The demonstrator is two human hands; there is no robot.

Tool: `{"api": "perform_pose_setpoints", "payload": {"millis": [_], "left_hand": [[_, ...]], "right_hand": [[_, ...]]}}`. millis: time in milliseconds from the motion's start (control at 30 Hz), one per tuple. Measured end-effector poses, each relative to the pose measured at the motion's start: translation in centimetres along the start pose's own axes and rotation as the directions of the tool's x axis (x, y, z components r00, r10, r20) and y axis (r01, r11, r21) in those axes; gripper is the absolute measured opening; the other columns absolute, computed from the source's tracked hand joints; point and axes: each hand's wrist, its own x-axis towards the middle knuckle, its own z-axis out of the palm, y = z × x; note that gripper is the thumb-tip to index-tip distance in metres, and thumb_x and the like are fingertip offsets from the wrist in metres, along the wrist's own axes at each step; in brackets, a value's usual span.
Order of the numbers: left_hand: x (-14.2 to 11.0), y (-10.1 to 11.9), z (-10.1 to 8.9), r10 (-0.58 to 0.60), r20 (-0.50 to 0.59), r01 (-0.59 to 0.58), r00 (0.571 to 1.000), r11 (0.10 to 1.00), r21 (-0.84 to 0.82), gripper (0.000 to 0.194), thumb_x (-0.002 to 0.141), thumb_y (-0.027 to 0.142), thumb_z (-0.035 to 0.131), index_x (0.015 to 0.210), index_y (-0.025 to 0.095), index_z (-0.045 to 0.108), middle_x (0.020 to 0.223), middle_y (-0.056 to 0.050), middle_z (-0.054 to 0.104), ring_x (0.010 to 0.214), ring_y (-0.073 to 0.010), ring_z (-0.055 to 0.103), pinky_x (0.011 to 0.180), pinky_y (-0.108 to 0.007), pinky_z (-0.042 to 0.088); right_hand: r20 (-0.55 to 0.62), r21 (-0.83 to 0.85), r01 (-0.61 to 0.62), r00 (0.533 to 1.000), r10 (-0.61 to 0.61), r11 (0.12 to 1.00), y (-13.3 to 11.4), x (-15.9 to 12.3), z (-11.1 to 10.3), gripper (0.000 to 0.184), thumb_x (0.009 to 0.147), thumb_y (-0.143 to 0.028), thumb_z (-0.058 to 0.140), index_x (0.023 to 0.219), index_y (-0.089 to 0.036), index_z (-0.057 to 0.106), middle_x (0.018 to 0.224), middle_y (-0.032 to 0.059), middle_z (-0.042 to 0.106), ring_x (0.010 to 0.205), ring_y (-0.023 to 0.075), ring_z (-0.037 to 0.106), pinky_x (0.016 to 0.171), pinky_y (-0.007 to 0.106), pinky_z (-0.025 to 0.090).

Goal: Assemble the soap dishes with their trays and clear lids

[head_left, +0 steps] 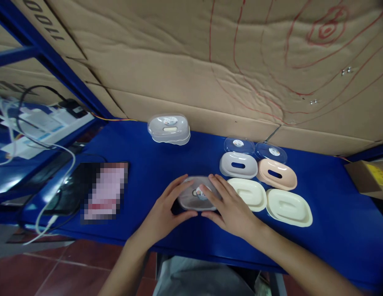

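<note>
A grey soap box [191,202] with a clear, labelled lid lies at the front of the blue table, between both my hands. My left hand [165,207] curls round its left end, thumb along the near edge. Round the right end is my right hand [230,205], its fingers over the top of the lid and its thumb at the near side. Just right of that hand are a cream tray [251,193] and a second cream tray [291,207]. Behind these sit a grey slotted dish [226,164] and a peach slotted dish [285,176].
Two clear lids, a left lid [231,146] and a right lid [267,152], lie against the cardboard wall [166,74]. A lidded soap box [171,137] stands at the back. Left are a pixelated item [106,191] and cables [70,158]; a carton [360,181] is far right.
</note>
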Motion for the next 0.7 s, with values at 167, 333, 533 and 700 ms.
{"api": "perform_pose_setpoints", "payload": {"millis": [167, 333, 533, 700], "left_hand": [[0.0, 0.3, -0.2, -0.006, -0.012, 0.005, 1.000, 1.000, -0.020, 0.068, 0.090, 0.044, 0.085, 0.151, 0.033, 0.056, 0.162, -0.013, 0.055, 0.149, -0.0355, 0.056, 0.120, -0.058, 0.050], [-0.1, 0.2, -0.1, 0.009, 0.001, -0.009, 1.000, 1.000, -0.029, 0.069, 0.091, 0.042, 0.085, 0.152, 0.036, 0.054, 0.163, -0.012, 0.053, 0.150, -0.0341, 0.055, 0.121, -0.056, 0.050], [0.5, 0.2, -0.4, 0.029, 0.041, -0.030, 0.999, 0.999, 0.015, 0.071, 0.093, 0.040, 0.083, 0.155, 0.036, 0.048, 0.163, -0.011, 0.050, 0.152, -0.0318, 0.053, 0.122, -0.052, 0.049], [4.7, 0.1, -2.2, 0.048, 0.143, -0.078, 0.989, 0.974, 0.211, 0.071, 0.098, 0.038, 0.075, 0.161, 0.034, 0.042, 0.168, -0.011, 0.045, 0.151, -0.0323, 0.054, 0.122, -0.051, 0.049]], "right_hand": [[0.027, 0.041, 0.001, 1.000, -0.002, 0.999, -0.1, -0.2, 0.1, 0.071, 0.104, -0.044, 0.066, 0.166, -0.020, 0.040, 0.172, 0.0235, 0.040, 0.164, 0.0390, 0.031, 0.122, 0.062, 0.048], [0.017, 0.050, -0.027, 1.000, 0.026, 0.998, -0.5, -0.4, 0.2, 0.073, 0.105, -0.040, 0.066, 0.168, -0.019, 0.036, 0.174, 0.0255, 0.034, 0.166, 0.0387, 0.023, 0.123, 0.060, 0.047], [-0.009, 0.020, 0.013, 1.000, -0.013, 1.000, 1.0, -2.2, -0.9, 0.080, 0.105, -0.039, 0.067, 0.171, -0.019, 0.026, 0.175, 0.0248, 0.032, 0.165, 0.0380, 0.030, 0.124, 0.063, 0.044], [0.024, -0.060, 0.086, 0.996, -0.084, 0.995, 2.2, -4.4, -1.5, 0.061, 0.105, -0.034, 0.065, 0.162, -0.021, 0.048, 0.162, 0.0179, 0.056, 0.149, 0.0344, 0.055, 0.120, 0.059, 0.047]]}}
